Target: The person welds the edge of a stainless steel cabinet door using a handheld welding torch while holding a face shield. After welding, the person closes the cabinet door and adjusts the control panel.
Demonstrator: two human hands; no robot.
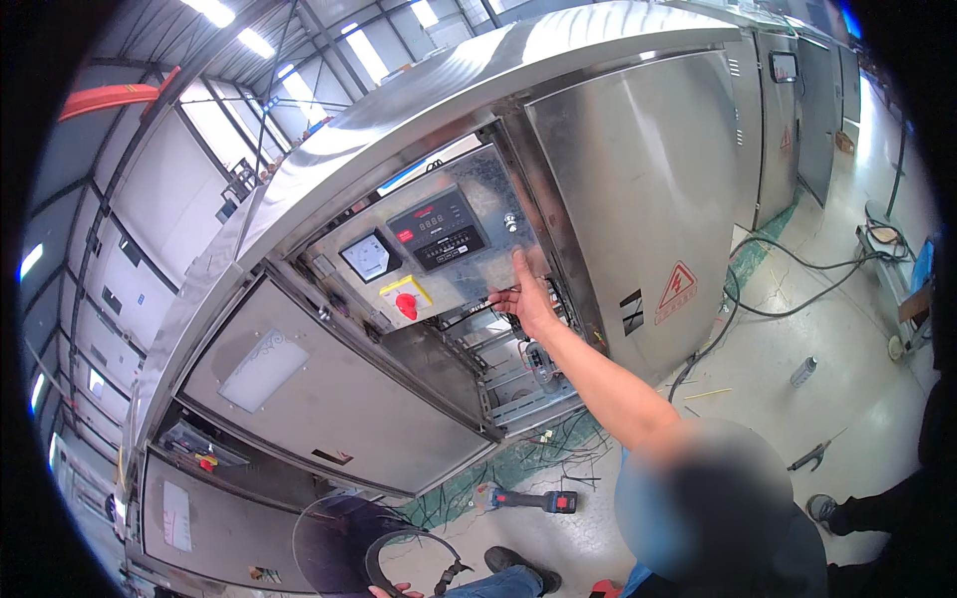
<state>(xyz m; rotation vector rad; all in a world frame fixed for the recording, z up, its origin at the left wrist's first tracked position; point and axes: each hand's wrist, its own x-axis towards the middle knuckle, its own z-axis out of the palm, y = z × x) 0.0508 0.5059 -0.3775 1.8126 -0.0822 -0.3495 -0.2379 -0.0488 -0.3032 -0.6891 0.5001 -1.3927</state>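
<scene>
At the lower edge, my left hand (396,591) shows only its fingertips, closed on the dark headband of a face shield (334,543). The shield has a clear, purplish visor and a loose buckled strap. My right hand is out of view. Ahead, a co-worker's bare arm reaches up from the lower right. That person's hand (528,299) grips the lower right edge of a metal instrument panel (469,284), thumb on the front and fingers underneath. The panel carries a white dial meter (369,257), a dark digital display unit (439,227) and a red rotary switch (406,302) on a yellow plate.
Stainless steel cabinets fill the middle, with a closed door (648,199) to the right. On the floor lie a cordless power tool (528,499), cut wires, pliers (809,456) and a spray can (803,372). Black cables (788,311) cross the right side. The co-worker crouches close at lower right.
</scene>
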